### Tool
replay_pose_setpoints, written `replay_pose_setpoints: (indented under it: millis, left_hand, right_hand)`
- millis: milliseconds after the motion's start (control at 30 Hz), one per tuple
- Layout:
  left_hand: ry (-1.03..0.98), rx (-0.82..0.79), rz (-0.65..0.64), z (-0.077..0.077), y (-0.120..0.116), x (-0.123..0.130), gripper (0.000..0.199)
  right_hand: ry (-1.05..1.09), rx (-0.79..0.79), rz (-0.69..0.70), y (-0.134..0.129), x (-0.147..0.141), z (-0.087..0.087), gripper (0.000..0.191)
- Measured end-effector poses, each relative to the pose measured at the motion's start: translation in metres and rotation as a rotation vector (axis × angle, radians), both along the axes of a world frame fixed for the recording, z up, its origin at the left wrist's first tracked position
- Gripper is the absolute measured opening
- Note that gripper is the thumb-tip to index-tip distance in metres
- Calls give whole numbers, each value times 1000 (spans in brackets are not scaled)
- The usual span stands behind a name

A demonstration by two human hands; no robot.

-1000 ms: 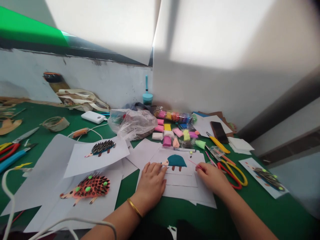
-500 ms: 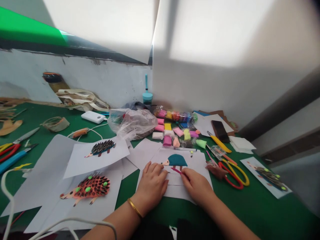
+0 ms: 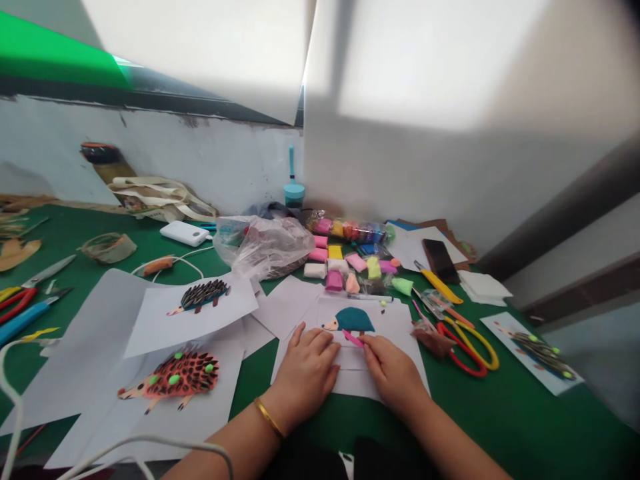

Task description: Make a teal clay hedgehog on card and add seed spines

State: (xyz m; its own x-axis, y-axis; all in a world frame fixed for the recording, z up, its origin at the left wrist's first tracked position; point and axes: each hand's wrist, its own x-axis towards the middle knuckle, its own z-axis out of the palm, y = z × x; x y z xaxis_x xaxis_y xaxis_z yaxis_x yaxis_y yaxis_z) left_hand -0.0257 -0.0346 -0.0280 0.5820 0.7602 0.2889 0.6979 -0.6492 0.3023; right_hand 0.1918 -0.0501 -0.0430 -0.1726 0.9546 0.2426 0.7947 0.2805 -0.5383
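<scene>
A white sheet of paper (image 3: pixel 407 347) lies in front of me with a clay hedgehog (image 3: pixel 355 320) on it, its body dark teal, its face pale and its legs brown. My left hand (image 3: pixel 309 363) lies flat on the sheet's left part, fingers spread, just below the hedgehog's face. Between the thumb and fingers of my right hand (image 3: pixel 395 370) is a pink pointed clay tool (image 3: pixel 353 339), its tip pointing left by the hedgehog's legs. Whether the tip touches the clay I cannot tell.
Several clay packets (image 3: pixel 335 280) lie behind the sheet. Scissors (image 3: pixel 463 347), a yellow cutter (image 3: pixel 439 283) and a phone (image 3: pixel 440 261) are to the right. Finished hedgehog pictures (image 3: pixel 186 377) lie on the left, near a white cable (image 3: pixel 150 441). A plastic bag (image 3: pixel 270 247) sits behind.
The pink tool's tip has shifted very slightly and the tool looks turned in my right hand. My left hand has barely moved and stays flat on the paper.
</scene>
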Motion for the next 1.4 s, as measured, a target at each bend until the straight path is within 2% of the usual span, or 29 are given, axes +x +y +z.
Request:
replay_pose_setpoints:
  millis: [167, 333, 767, 1167, 1400]
  left_hand:
    - [53, 1, 36, 1, 0, 1, 41]
    - [58, 6, 65, 0, 1, 2, 49]
    - [38, 2, 102, 4, 0, 3, 33]
    - [14, -22, 72, 7, 0, 2, 36]
    - [24, -18, 42, 8, 0, 2, 24]
  right_hand:
    - [20, 27, -45, 0, 0, -2, 29]
    - [32, -18, -77, -1, -1, 1, 26]
    - [-61, -10, -19, -4, -6, 3, 21]
    - [-83, 8, 3, -1, -6, 3, 27]
    - [-48, 47, 9, -3, -5, 2, 24]
